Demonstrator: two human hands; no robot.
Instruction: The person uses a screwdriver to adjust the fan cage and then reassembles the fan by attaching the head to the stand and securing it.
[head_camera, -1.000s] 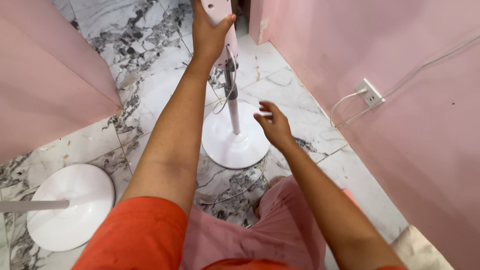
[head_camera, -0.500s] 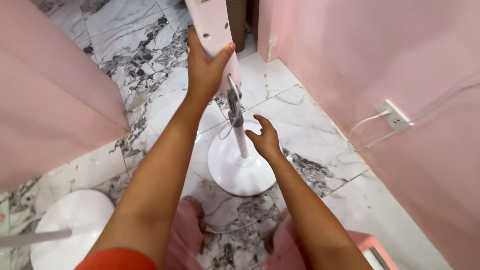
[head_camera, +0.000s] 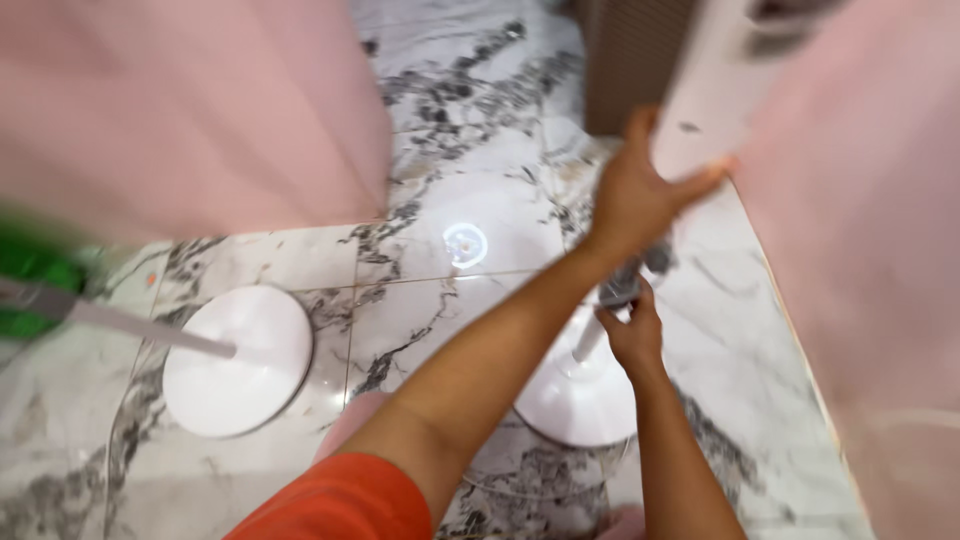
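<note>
The left hand (head_camera: 635, 195) reaches up and forward, its fingers wrapped around the lower end of a white upright panel (head_camera: 715, 90) that rises out of the top of the frame. The thumb lies along the near side and the fingertips curl over the panel's right edge, so the hand is closed on it in a firm grasp. The view is blurred by motion, so finer detail of the grip cannot be told.

Below it, the right hand (head_camera: 632, 335) is curled around the thin stand pole (head_camera: 600, 335) just under a dark grey fitting (head_camera: 630, 280) that sits between the two hands. Its fingers are pressed together around the pole.

The pole runs down at a slant to a round white base (head_camera: 575, 400) resting on the marble floor (head_camera: 430, 300), close to the pink wall (head_camera: 860, 280) on the right. The base sits directly under the right forearm.

Well apart to the left, a second round white base (head_camera: 240, 360) lies on the floor, with its own pole (head_camera: 130, 325) leaning off toward the left edge, where a blurred green shape (head_camera: 35, 275) shows. A pink wall panel (head_camera: 190, 110) fills the upper left. An orange sleeve (head_camera: 345, 505) covers the left upper arm at the bottom of the frame.
</note>
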